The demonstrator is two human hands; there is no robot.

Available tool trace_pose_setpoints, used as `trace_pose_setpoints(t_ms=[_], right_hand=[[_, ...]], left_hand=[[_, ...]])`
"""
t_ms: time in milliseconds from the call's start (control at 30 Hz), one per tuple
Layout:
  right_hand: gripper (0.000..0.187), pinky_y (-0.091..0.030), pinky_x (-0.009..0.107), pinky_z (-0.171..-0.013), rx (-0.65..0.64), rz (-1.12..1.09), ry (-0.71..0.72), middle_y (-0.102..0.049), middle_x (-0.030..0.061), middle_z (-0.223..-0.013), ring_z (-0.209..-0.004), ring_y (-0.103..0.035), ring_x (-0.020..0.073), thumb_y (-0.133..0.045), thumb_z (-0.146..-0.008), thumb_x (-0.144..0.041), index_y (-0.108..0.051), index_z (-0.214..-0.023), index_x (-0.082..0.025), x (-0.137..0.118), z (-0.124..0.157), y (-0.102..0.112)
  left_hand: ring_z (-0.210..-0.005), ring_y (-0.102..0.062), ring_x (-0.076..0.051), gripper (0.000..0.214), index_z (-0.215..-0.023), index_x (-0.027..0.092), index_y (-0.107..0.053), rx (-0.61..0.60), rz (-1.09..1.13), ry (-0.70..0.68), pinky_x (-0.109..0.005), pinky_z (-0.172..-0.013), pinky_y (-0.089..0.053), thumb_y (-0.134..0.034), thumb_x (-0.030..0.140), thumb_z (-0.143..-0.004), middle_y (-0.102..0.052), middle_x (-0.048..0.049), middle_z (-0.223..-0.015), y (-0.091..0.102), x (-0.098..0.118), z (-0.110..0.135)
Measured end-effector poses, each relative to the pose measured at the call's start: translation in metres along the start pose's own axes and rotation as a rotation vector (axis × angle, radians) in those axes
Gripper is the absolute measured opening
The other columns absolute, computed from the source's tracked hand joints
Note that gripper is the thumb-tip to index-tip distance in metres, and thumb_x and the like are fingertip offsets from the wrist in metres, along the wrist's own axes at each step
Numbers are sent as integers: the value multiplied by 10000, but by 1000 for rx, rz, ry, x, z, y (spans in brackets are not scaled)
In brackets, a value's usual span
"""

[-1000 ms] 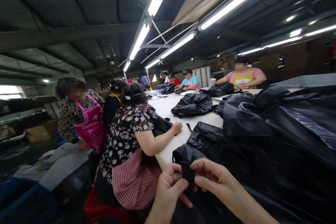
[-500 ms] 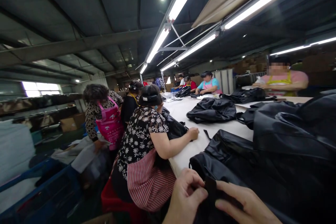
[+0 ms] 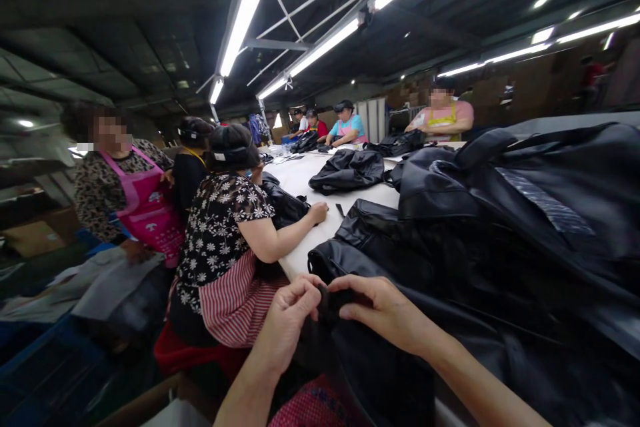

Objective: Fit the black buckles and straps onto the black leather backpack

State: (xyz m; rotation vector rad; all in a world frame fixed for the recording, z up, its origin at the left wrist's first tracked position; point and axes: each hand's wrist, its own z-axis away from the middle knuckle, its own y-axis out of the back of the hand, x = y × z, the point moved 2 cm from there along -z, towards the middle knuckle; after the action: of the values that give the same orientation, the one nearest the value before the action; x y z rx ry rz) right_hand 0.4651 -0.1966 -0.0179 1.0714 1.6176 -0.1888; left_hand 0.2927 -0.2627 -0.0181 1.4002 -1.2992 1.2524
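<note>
My left hand (image 3: 287, 320) and my right hand (image 3: 385, 312) meet at the near edge of a long white table (image 3: 300, 177). Both are closed in a pinch on a small black tab (image 3: 329, 299) of a black leather-like garment (image 3: 450, 260). The garment lies heaped on the table in front of me and to my right, and part of it hangs down between my forearms. Thumb and forefinger of each hand press on the tab from opposite sides.
A person in a floral top and striped apron (image 3: 225, 260) sits close at my left, one hand on the table. More people work along both sides. Other black garments (image 3: 347, 170) lie down the table. A blue crate (image 3: 45, 367) stands at lower left.
The view has swung and tipped down, so more of my forearms show. My hands have stayed pinched on the black tab and have drawn closer together over it.
</note>
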Motion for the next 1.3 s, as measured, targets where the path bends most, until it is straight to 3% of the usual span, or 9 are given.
trace_pose_setpoints(t_ms=[200,433,767,967,1067,1133,1300], right_hand=[[349,-448,270,-717,-6,-206,-104,-699,-34,-881,-765,-598,147,-652,-742,-228,-692,-1087,-259,10,-2,-7],[361,-478,271,-695,-35,-442,-186,-681,-27,-734,-674,-615,136,-683,-714,-263,-688,-1070,-201,20,-4,-9],[342,-388,245,-601,-28,-281,-145,-635,-49,-705,-625,-506,112,-674,-711,-227,-714,-1051,-229,21,-5,-7],[320,-464,280,-769,1,-125,-54,-724,-33,-944,-806,-613,163,-650,-755,-216,-716,-1063,-269,13,-3,-5],[308,-456,263,-711,-5,-78,-33,-730,-56,-904,-745,-613,147,-646,-768,-203,-718,-1054,-293,8,-3,-5],[306,-452,259,-672,7,-24,-18,-730,-59,-867,-696,-606,141,-651,-781,-207,-713,-1066,-298,6,-3,-7],[340,-468,271,-822,112,79,60,-733,-21,-1033,-872,-649,161,-606,-813,-142,-680,-1121,-264,4,-3,-10]], left_hand=[[-953,-492,-197,305,-575,158,-500,-43,-67,6,-288,-865,-365,-678,334,-750,-565,-55,-976,-1,-2,0],[-941,-519,-215,296,-541,169,-485,-78,-238,42,-310,-848,-370,-645,343,-720,-573,-67,-1005,-3,2,3],[-854,-520,-199,332,-552,176,-468,-29,-344,-8,-301,-783,-362,-603,393,-765,-583,-64,-943,-5,-2,0],[-846,-515,-194,296,-593,176,-479,-37,-398,-74,-296,-784,-370,-578,354,-807,-556,-52,-886,-5,-7,-1],[-837,-514,-193,289,-593,175,-494,-53,-396,-83,-292,-772,-378,-573,340,-816,-546,-48,-864,-6,-10,-1],[-828,-520,-189,281,-598,178,-497,-13,-409,-122,-286,-758,-383,-570,327,-825,-548,-42,-855,-8,-11,-1],[-830,-545,-186,257,-659,182,-554,187,-490,-232,-284,-777,-406,-529,313,-880,-565,-37,-841,-17,-17,-2]])
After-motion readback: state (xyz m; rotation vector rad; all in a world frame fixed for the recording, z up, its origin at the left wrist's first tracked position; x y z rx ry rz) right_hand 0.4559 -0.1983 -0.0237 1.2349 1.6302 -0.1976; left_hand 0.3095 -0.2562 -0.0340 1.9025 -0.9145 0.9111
